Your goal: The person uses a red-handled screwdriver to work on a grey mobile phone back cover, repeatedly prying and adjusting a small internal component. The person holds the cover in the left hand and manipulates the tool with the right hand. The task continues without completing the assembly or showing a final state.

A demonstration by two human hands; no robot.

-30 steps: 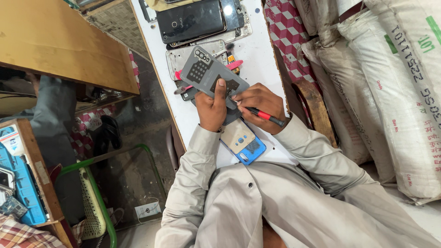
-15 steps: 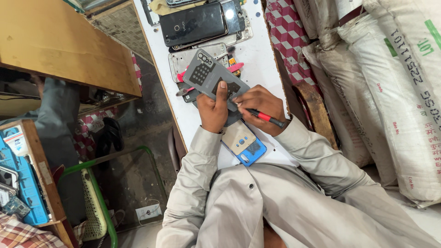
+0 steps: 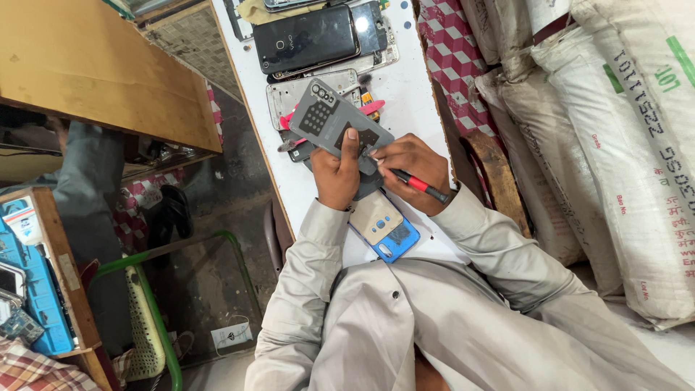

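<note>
A: Packaging first, from the left: a blue box point(image 3: 29, 289) on the wooden shelf at the lower left. Then?

B: A white label point(image 3: 232, 336) lying on the floor by the green chair frame point(image 3: 156, 304). On the white bench point(image 3: 409, 87), a black phone point(image 3: 308, 40) at the top.

A: And the hands?

B: The left hand point(image 3: 337, 177) is clamped on a grey phone back cover point(image 3: 337, 123), thumb pressed on its face, held just above the bench. The right hand point(image 3: 409, 163) is closed around a red and black screwdriver point(image 3: 420, 186), fingertips touching the cover's edge. A blue phone point(image 3: 387, 228) lies just below both hands.

A: Far right?

B: White sacks point(image 3: 637, 145) stacked, with red, black and green print.
</note>
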